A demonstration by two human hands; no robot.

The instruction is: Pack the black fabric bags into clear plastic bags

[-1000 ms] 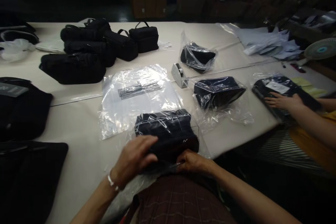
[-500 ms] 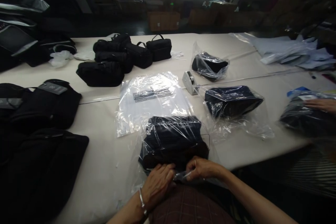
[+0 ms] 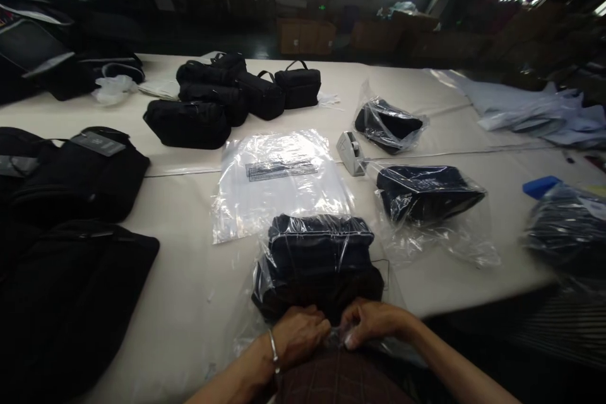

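Note:
Right in front of me, at the table's near edge, lies a dark bag (image 3: pixel 322 252) inside a clear plastic bag (image 3: pixel 258 322). My left hand (image 3: pixel 302 330) has its fingers curled on the near edge of that plastic, close to my body. Just beside it, my right hand (image 3: pixel 372 322) pinches the same plastic edge between thumb and fingers. Both hands are closed, with a short stretch of gathered plastic between them. A stack of flat clear plastic bags (image 3: pixel 284 192) with printed text lies beyond the wrapped bag.
Two more wrapped dark bags (image 3: pixel 426 186) (image 3: pixel 386 123) lie to the right, near a tape dispenser (image 3: pixel 351 153). Several black bags (image 3: pixel 189 123) stand at the back left. Larger black bags (image 3: pixel 71 278) fill the left side. A blue object (image 3: pixel 541 187) and another wrapped bundle (image 3: pixel 568 221) are far right.
My left fingers have curled in from lying flatter, and my hands have drawn closer together along the plastic edge. A co-worker's hand at the far right has left the wrapped bundle. The view shifted slightly.

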